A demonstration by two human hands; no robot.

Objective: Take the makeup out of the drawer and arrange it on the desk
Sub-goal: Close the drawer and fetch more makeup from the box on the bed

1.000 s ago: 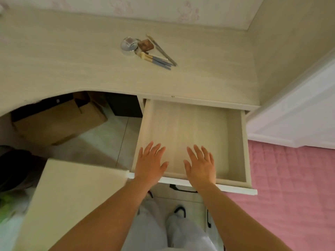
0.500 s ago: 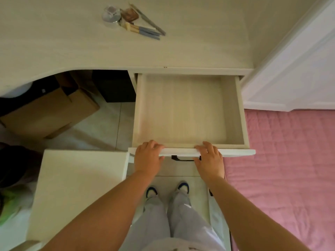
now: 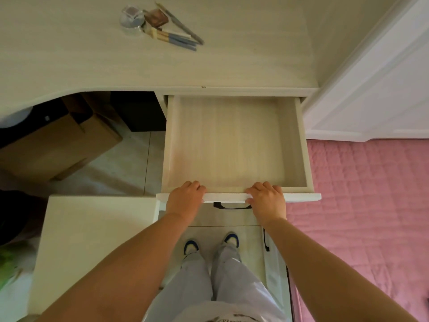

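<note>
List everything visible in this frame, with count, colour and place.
desk: 1, pale wood, top
clear jar: 1, transparent, desk
brown compact: 1, beside jar
brushes: several, blue and cream, beside compact
drawer: 1, pale wood, open, nothing visible inside
cardboard box: 1, brown, under desk
bedding: pink, right
left hand: fingers curled over drawer front
right hand: same, right of handle

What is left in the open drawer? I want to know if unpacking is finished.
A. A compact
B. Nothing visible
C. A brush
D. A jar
B: the drawer shows only bare wood inside, while the makeup lies on the desk; the left hand and right hand curl over the drawer's front edge.
</note>
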